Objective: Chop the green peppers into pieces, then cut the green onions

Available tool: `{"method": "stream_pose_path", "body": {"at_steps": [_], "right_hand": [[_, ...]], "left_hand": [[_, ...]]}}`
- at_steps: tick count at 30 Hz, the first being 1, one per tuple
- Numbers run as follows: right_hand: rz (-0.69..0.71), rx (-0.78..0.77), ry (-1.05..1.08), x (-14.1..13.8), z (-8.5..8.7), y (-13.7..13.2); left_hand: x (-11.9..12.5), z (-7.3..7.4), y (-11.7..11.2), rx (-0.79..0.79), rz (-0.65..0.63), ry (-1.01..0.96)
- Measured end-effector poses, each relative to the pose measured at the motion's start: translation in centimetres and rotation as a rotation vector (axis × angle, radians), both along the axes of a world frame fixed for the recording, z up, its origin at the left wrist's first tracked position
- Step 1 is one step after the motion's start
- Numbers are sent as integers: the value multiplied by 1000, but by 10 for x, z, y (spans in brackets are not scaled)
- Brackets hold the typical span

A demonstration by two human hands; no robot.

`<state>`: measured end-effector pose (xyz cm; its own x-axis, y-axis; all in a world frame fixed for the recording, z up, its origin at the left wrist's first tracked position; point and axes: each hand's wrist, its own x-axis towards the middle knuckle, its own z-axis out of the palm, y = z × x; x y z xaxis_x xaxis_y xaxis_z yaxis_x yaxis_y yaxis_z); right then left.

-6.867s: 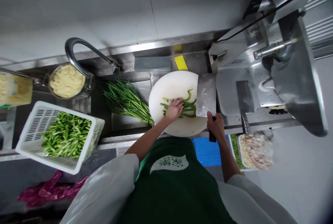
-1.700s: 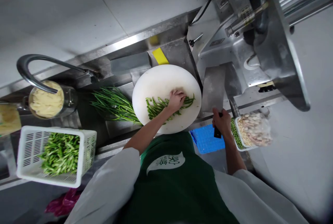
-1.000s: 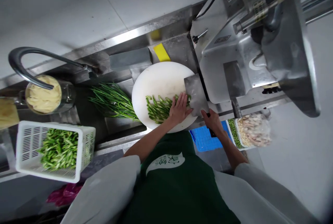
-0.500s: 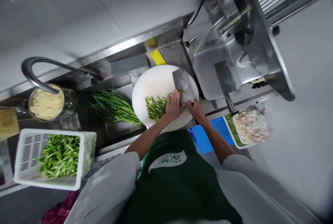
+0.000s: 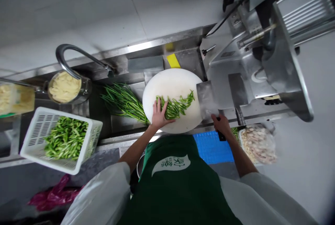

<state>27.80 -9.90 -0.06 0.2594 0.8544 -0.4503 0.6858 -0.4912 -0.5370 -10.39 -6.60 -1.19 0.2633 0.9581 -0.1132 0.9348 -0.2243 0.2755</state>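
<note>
A row of cut green peppers (image 5: 176, 107) lies on the round white cutting board (image 5: 170, 80). My left hand (image 5: 158, 116) rests at the left end of the row with its fingers spread, touching the nearest pieces. My right hand (image 5: 222, 126) is closed around the dark handle of a cleaver (image 5: 206, 97). The broad blade is over the board's right edge, apart from the peppers. Long green scallions (image 5: 125, 104) lie left of the board, their near ends reaching its edge.
A white basket (image 5: 95, 127) of cut green peppers stands at left, near a pot (image 5: 87, 90) of pale slices and a faucet (image 5: 61, 55). A metal slicing machine (image 5: 285, 61) and another cleaver (image 5: 238, 90) are at right. Below are a blue crate (image 5: 213, 146) and bagged mushrooms (image 5: 259, 141).
My left hand has moved to the left end of the peppers and spread its fingers. The cleaver has shifted right, away from the peppers, with my right hand. The view has shifted too.
</note>
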Motion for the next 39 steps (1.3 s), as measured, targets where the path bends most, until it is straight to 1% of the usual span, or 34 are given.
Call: {"method": "stream_pose_path", "body": {"at_steps": [3,5,8,11,16,22,25,27,28,29,31,33,35,37,39], "right_hand": [[89,-11,4,-27,-2,7],[152,-11,17,-49,0,10],[232,-23,24,-80,4,8],[270,-21,27,-106,5,2],[265,-38,102,-134,6,-9],[184,-18,123,-144,2,-19],[183,50,147,-152,6,-25],[209,85,158,-166,11,-29],[232,101,158,-176,15,-31],[266,118,159,-189,19,-32],[370,167,173,-227,28,-31],[519,203,209,-280,42,-30],[710,216,249,-348,61,-30],[912,216,265,-423,83,-34],[1071,188,242,-495,104,-39]], "left_hand": [[32,1,21,40,-47,-59],[53,3,29,56,-74,-88],[80,4,31,84,-64,-111],[95,4,30,116,-8,-139],[96,4,29,145,51,-171],[92,6,26,161,28,-214],[84,14,24,222,29,-313],[66,25,20,304,49,-395],[53,32,17,349,66,-426],[35,39,14,392,91,-444],[-12,56,2,466,169,-443],[-71,73,-19,536,289,-415],[-137,86,-49,599,448,-381],[-205,93,-81,670,645,-353],[-275,92,-107,751,845,-338]]}}
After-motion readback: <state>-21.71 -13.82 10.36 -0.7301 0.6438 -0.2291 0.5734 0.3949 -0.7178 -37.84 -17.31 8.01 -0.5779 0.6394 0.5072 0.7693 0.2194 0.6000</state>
